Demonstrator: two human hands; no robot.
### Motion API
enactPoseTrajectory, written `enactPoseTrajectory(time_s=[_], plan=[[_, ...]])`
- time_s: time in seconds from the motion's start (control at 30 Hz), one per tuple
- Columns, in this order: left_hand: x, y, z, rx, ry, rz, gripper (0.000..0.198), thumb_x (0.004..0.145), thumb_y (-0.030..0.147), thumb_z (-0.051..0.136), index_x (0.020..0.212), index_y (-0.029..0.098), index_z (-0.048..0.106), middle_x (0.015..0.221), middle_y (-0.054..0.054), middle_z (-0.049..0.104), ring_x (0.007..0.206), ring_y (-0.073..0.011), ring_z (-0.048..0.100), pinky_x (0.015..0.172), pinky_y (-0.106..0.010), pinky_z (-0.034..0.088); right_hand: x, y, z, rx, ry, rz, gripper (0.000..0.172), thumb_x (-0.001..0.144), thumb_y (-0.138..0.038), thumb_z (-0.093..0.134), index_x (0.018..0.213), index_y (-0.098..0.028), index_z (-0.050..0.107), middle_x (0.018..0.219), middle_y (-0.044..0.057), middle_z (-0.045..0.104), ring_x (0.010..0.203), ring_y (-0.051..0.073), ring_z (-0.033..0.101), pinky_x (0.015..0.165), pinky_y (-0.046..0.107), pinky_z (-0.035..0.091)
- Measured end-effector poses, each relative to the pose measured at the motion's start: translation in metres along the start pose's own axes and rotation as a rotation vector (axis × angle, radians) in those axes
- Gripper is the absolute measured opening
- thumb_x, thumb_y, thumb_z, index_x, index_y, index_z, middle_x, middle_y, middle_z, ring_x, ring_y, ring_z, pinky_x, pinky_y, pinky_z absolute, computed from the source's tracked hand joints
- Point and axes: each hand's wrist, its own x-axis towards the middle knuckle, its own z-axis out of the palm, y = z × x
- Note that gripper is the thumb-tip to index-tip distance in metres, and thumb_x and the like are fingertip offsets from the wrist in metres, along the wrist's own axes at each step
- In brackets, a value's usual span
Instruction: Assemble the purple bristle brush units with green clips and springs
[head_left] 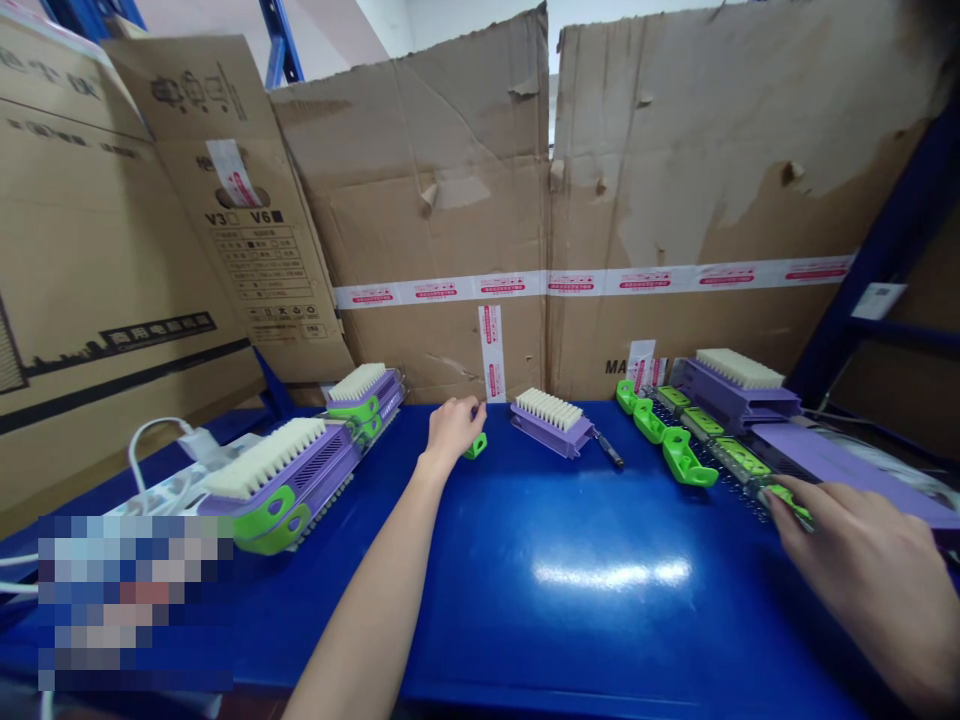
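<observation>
My left hand (452, 432) reaches to the back middle of the blue table, its fingers curled together. Just beyond its fingertips is a small bright green plastic piece (478, 446); whatever the fingers hold is hidden. At the right, my right hand (855, 560) pinches a green piece (792, 502) at the near end of a row of dark spiked strips with green labels (739, 457). Beside that row lie green curved handles (686, 460). Between my hands rests a purple block with cream bristles (551, 420), a dark screwdriver-like tool (609, 450) against its right end.
Purple brushes with green handles (277, 495) line the left side, near a white power strip (184, 480) with cables. Another bristled purple block (739, 385) stands at the back right. Cardboard sheets (450, 200) wall the back of the blue table (570, 640). A blurred patch covers the lower left.
</observation>
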Motion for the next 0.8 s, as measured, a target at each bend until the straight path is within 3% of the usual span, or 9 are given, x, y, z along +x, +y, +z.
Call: enactPoseTrajectory(time_s=[0.37,0.5,0.67,0.8], plan=[[0.000,-0.001,0.001,-0.001,0.010,0.013,0.033,0.092,0.039,0.037,0.082,0.022,0.065,0.081,-0.005,0.068,0.080,-0.0186,0.064,0.065,-0.025,0.042,-0.002,-0.008,-0.002,-0.102,-0.150,0.052,0.041,0.093,-0.031,0.028,0.076,-0.022,0.065,0.068,0.007,0.063,0.070,0.030,0.059,0.054,0.035,0.031],[0.000,0.000,0.001,0.002,0.005,0.006,0.034,0.092,0.040,0.038,0.082,0.022,0.065,0.081,-0.005,0.068,0.080,-0.0190,0.064,0.065,-0.025,0.042,-0.005,-0.004,0.006,-0.113,-0.196,0.032,0.037,0.092,-0.031,0.032,0.083,-0.020,0.066,0.071,0.007,0.061,0.068,0.029,0.059,0.054,0.035,0.033],[0.000,0.000,0.000,-0.009,-0.009,0.001,0.033,0.092,0.039,0.038,0.083,0.023,0.065,0.083,-0.005,0.068,0.081,-0.0188,0.064,0.066,-0.025,0.042,-0.010,0.003,0.015,-0.058,-0.198,-0.007,0.036,0.092,-0.029,0.033,0.089,-0.014,0.066,0.081,0.010,0.059,0.065,0.023,0.058,0.052,0.032,0.035],[0.000,0.000,0.000,-0.007,-0.018,-0.001,0.033,0.091,0.039,0.038,0.083,0.023,0.065,0.083,-0.005,0.069,0.082,-0.0193,0.065,0.067,-0.026,0.042,-0.007,-0.001,0.007,-0.093,-0.182,0.003,0.035,0.091,-0.028,0.033,0.088,-0.018,0.066,0.079,0.008,0.059,0.068,0.025,0.057,0.052,0.033,0.033]])
